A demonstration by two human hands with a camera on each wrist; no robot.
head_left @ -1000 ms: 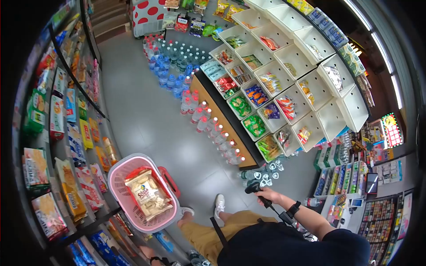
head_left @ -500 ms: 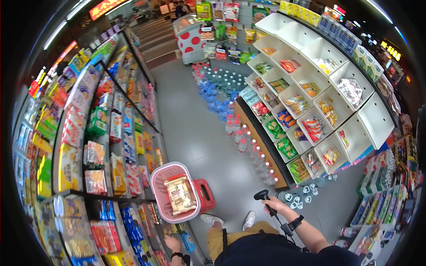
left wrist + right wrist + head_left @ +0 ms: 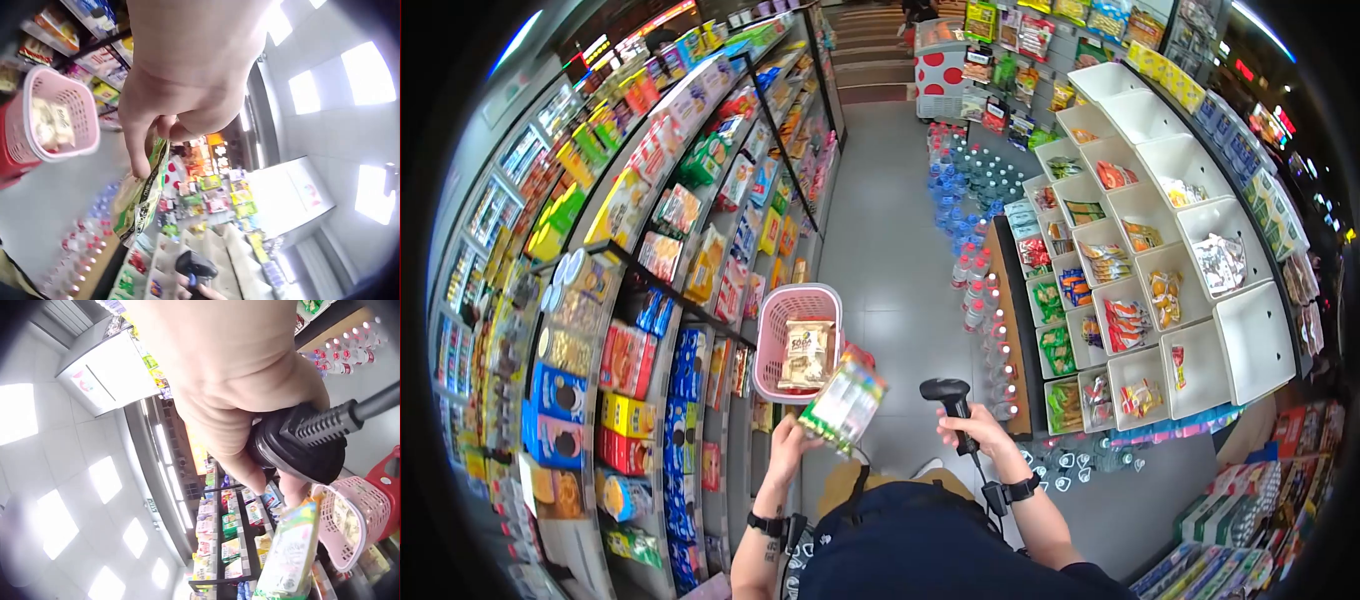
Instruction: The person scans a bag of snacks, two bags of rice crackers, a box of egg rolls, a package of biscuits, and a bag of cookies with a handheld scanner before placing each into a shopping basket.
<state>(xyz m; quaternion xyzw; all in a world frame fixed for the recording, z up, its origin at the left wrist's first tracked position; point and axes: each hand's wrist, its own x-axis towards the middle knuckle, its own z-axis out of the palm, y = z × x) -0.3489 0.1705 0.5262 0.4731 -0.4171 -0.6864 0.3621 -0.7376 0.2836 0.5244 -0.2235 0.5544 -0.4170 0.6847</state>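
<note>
In the head view my left hand [image 3: 788,447] pinches the corner of a green-edged snack packet [image 3: 847,405], which hangs tilted in front of the pink basket [image 3: 766,345]. The left wrist view shows thumb and fingers closed on that packet [image 3: 142,203]. My right hand [image 3: 982,432] grips the handle of a black scanner [image 3: 947,392] with a cable, to the right of the packet. In the right wrist view the fingers wrap round the scanner's black handle [image 3: 294,447]. A cream cracker bag [image 3: 808,352] lies inside the basket.
Snack shelves [image 3: 662,290] run along the left. White bins [image 3: 1165,290] of small packets stand at the right, with bottles [image 3: 972,305] on the floor before them. Grey aisle floor [image 3: 880,220] stretches ahead between them.
My left hand has come up from beside the lower shelf with the packet in it. The scanner remains in my right hand, and the head view has turned.
</note>
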